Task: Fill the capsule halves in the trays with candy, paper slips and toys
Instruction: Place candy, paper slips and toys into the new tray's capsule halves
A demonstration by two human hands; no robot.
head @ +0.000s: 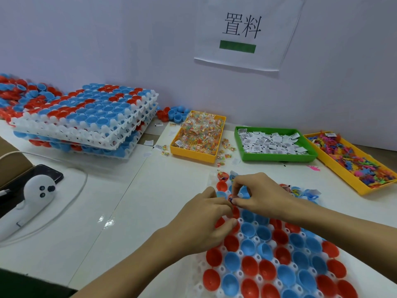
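Both hands met over the far end of the near tray (217, 282) of red and blue capsule halves (247, 230) on the bench (129, 211). Right hand (260, 195) grip pinched a small dark item (231, 200) at fingertips; left hand (206, 220) grip curled, thumb and fingers beside the same item, holding unclear. Candy bin (198, 136), slips bin (274, 144), toys bin (352, 160) behind. Stacked trays (86, 117) far left.
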